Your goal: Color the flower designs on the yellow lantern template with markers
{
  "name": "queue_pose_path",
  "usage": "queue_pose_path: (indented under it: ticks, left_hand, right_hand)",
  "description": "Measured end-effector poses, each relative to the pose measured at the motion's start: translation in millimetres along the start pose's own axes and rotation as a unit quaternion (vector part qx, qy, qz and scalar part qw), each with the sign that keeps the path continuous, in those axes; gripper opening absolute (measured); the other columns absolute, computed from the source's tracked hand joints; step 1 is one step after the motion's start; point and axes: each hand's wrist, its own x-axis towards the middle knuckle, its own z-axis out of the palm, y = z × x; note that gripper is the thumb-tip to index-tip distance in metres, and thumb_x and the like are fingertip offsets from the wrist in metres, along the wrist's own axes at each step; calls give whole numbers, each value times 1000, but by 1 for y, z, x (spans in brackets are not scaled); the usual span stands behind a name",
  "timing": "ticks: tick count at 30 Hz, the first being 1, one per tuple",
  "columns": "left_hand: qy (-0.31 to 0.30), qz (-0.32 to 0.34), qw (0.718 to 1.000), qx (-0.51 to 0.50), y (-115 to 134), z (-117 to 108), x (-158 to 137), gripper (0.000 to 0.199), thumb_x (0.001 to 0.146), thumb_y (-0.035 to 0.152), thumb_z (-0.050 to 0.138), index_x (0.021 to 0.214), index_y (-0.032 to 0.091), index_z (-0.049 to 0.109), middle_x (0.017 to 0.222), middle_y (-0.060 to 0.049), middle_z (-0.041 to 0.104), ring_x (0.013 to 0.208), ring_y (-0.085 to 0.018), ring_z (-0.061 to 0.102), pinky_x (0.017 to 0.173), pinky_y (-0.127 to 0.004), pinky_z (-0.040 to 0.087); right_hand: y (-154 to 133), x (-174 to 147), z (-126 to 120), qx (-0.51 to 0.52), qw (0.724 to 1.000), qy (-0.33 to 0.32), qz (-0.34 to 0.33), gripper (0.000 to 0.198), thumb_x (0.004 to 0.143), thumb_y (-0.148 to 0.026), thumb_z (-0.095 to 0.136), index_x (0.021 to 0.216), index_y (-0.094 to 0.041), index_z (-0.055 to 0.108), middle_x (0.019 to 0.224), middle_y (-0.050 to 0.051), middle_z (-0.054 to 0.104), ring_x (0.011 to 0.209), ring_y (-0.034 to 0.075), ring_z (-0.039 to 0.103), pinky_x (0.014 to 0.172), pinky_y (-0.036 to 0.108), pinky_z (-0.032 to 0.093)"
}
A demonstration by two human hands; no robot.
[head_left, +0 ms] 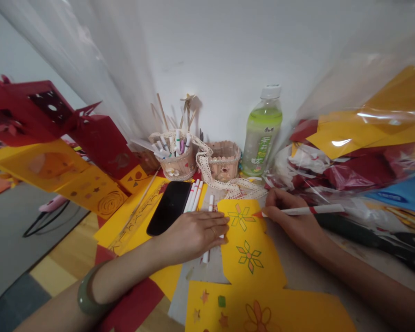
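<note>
My right hand (286,210) pinches a white marker (311,210) with a red band. Its orange tip meets a petal of the upper flower drawn on a yellow paper cutout (254,230). A second flower with partly orange petals lies below it. Resting flat on the left edge of this paper is my left hand (202,232), its fingers stretched out and a ring on one. Beneath those fingers, a loose white marker (210,203) is partly hidden. Several more white markers (194,196) lie beside a black phone (170,207) just beyond the left hand.
A small basket of markers (177,163), another basket (224,165) with lace trim and a green drink bottle (263,133) stand along the wall. Red and yellow paper boxes (103,143) rise at left. Plastic-wrapped paper (359,147) and scissors (376,237) are at right.
</note>
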Motion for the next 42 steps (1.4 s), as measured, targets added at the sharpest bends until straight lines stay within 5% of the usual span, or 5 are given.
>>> queue_pose_path:
  ticks: [11, 21, 27, 34, 42]
  left_hand:
    - [115, -46, 986, -109, -9, -8, -2, 23, 91, 26, 43, 103, 13, 58, 105, -9, 65, 106, -16, 57, 90, -31, 49]
    - [191, -211, 956, -66, -7, -45, -1, 19, 91, 20, 36, 97, 15, 54, 88, -5, 60, 80, -14, 58, 70, -25, 47]
    - [15, -155, 981, -118, 33, -55, -18, 23, 80, 11, 38, 80, 17, 60, 74, 0, 59, 62, -10, 55, 57, -20, 41]
    - [-158, -35, 987, 17, 64, -40, -28, 32, 88, 24, 38, 118, 22, 51, 70, 0, 58, 61, -14, 54, 48, -24, 36]
    - [-172, -67, 977, 106, 59, -31, -19, 35, 88, 21, 41, 122, 20, 47, 78, -2, 60, 64, -15, 56, 46, -24, 35]
  right_hand:
    - [-4, -4, -1, 89, 991, 96, -6, 40, 87, -43, 35, 53, -21, 40, 53, -2, 40, 48, 12, 37, 44, 26, 29]
    - [-2, -3, 2, 79, 988, 135, -15, 35, 82, -46, 49, 59, -21, 40, 58, -4, 43, 55, 13, 49, 54, 26, 41]
    - [-5, -4, 1, 54, 990, 123, -29, 30, 79, -38, 55, 58, -20, 42, 53, -5, 46, 54, 13, 47, 54, 25, 36]
    - [-4, -2, 2, 57, 993, 102, -35, 22, 78, -33, 52, 61, -20, 47, 54, -5, 46, 55, 13, 45, 53, 25, 34]
    - [-38, -16, -14, 70, 996, 55, -27, 21, 79, -33, 53, 62, -20, 52, 56, -3, 50, 53, 11, 47, 51, 24, 37]
